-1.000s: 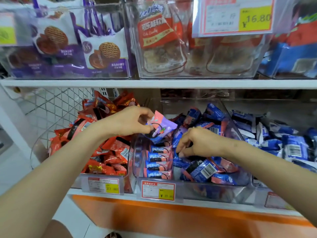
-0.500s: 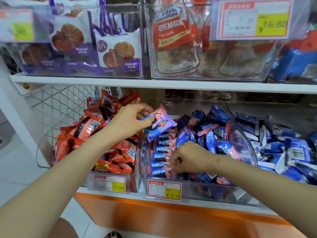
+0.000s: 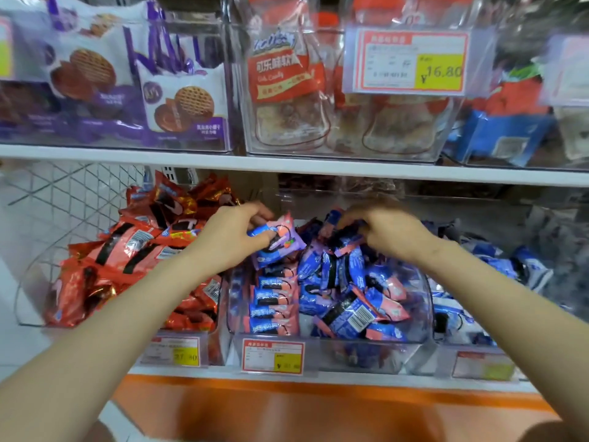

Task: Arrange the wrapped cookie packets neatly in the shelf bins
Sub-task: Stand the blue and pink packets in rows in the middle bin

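My left hand point(image 3: 234, 236) pinches a pink and blue cookie packet point(image 3: 280, 239) above the back of a neat row of the same packets point(image 3: 274, 304), which stand on edge along the left side of the clear middle bin point(image 3: 420, 330). My right hand point(image 3: 387, 232) reaches into the loose heap of blue and pink packets point(image 3: 353, 295) at the back of that bin, its fingers curled round a packet point(image 3: 345, 240) there. The frame is blurred around the right fingers.
A clear bin of red and orange packets point(image 3: 127, 260) stands to the left, a bin of blue and white packets point(image 3: 490, 282) to the right. Price tags point(image 3: 272, 357) hang on the bin fronts. The upper shelf point(image 3: 287, 167) holds bins of purple waffle bags and red-labelled bags.
My right hand has risen from the front of the middle bin to the back of the heap. The left hand still holds the pink packet, nearly in the same place.
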The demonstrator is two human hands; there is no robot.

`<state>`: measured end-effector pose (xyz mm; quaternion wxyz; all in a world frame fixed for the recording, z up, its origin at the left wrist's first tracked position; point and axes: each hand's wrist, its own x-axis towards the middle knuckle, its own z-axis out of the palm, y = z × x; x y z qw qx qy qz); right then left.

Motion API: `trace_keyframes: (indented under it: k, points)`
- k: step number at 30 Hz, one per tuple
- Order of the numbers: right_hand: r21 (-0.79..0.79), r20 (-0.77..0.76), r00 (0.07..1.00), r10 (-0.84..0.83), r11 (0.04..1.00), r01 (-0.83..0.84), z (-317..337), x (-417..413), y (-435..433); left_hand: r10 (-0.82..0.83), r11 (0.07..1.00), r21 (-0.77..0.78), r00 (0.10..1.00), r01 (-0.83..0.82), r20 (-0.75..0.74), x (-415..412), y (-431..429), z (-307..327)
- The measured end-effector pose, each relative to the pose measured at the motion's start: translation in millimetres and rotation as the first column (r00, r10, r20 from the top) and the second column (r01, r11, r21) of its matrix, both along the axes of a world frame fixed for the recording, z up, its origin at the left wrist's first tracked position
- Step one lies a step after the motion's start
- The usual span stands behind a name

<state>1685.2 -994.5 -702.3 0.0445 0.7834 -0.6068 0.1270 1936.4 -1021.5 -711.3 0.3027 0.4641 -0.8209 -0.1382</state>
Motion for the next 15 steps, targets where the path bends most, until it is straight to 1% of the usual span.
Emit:
trace_keyframes:
  k: [2,5,8,10,12,13,14,15]
  points:
    - [0.046,-0.087,0.996,0.01,0.999,-0.006,-4.7,-24.8,-6.3,-0.034,0.999,0.027,0.998,0.032,0.062,-10.8,-1.3,-5.8]
    - [0.134,-0.173,0.985,0.01,0.991,0.014,-19.2,-31.7,-11.5,-0.063,0.994,0.105,0.972,0.04,0.227,-27.5,-6.5,-18.0]
    - [0.091,-0.267,0.964,-0.02,0.995,0.046,-26.2,-25.0,-20.1,-0.069,0.993,0.12,0.892,0.016,0.446,-37.1,-11.2,-25.7]
    - [0.044,-0.319,0.947,-0.042,0.997,0.059,-26.2,-22.6,-24.9,-0.045,0.995,0.099,0.836,-0.012,0.547,-40.8,-12.8,-27.2]
    - [0.002,-0.307,0.95,-0.06,0.998,0.064,-25.7,-23.4,-27.5,-0.002,0.998,0.054,0.792,-0.039,0.61,-43.6,-11.7,-26.9]
    - [-0.021,-0.273,0.96,-0.069,0.998,0.066,-25.0,-24.2,-26.8,0.022,0.999,0.018,0.776,-0.043,0.631,-44.9,-11.2,-26.5]
    - [-0.041,-0.21,0.975,-0.078,0.997,0.071,-23.1,-25.1,-25.4,0.041,0.999,-0.021,0.771,-0.037,0.636,-46.2,-10.9,-25.5]
    - [-0.058,-0.119,0.989,-0.087,0.995,0.081,-20.2,-25.4,-22.9,0.054,0.998,-0.058,0.788,-0.023,0.614,-47.2,-10.2,-24.2]
